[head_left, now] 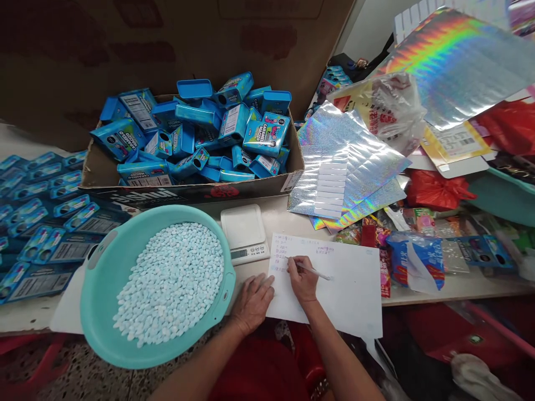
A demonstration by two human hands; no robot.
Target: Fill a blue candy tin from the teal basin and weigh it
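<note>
Forearms (340, 356) meet paper (355, 289), partly written, mostly blank, right hand (304, 278) pinching a pen (320, 274) over it, left hand (253, 303) flat, empty, at its left edge.

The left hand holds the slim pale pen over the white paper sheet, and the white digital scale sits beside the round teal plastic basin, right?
Wrong hand: the head view shows the right hand, not the left hand, holding the slim pale pen over the white paper sheet. The rest stands.

A slim pale pen (320, 273) slants over a flat white sheet (349, 289) with handwriting toward its upper left.
</note>
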